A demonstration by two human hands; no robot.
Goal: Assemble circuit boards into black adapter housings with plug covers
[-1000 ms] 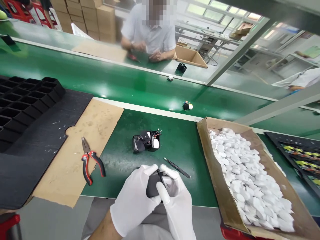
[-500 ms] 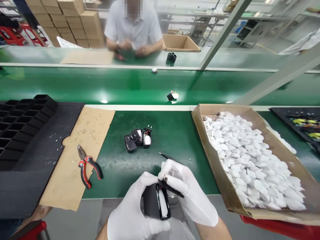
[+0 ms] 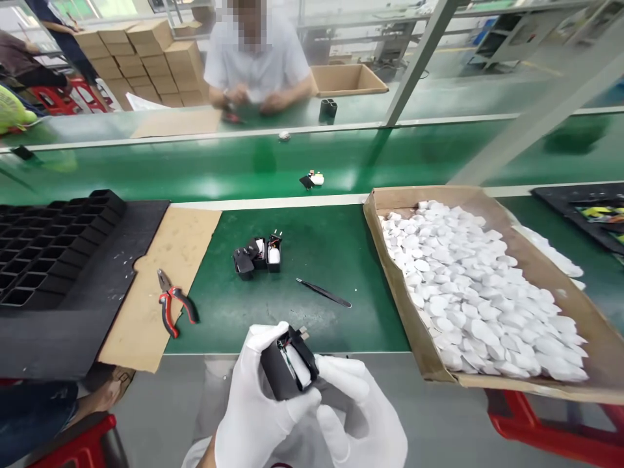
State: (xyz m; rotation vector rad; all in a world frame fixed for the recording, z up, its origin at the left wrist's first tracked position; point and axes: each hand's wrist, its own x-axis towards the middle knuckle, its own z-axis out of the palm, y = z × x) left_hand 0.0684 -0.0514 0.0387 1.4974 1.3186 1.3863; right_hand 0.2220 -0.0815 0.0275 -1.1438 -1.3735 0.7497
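Observation:
My left hand [image 3: 263, 403], in a white glove, is wrapped round a black power adapter [image 3: 277, 374] just in front of the table edge. The adapter's case is partly uncovered, with white material and thin wires showing inside. Its black end cap [image 3: 303, 351], with metal plug pins, leans tilted along the open side. My right hand [image 3: 363, 409], also gloved, has fingertips against the cap's edge, thumb and fingers apart. Black tweezers [image 3: 324, 292] lie on the green table beyond. Several more opened adapters [image 3: 258, 255] stand clustered farther back.
Red-handled pliers [image 3: 173, 302] lie at left on brown cardboard [image 3: 141, 318], beside a black compartment tray [image 3: 63, 253]. A cardboard box [image 3: 390, 286] of white pads stands at right. Across the green belt [image 3: 195, 170], a person [image 3: 258, 71] works. Small parts [image 3: 312, 179] sit on the belt.
My right fingers have let go of the end cap, which now leans on the case with its pins up. The right hand has moved lower. The view has shifted slightly.

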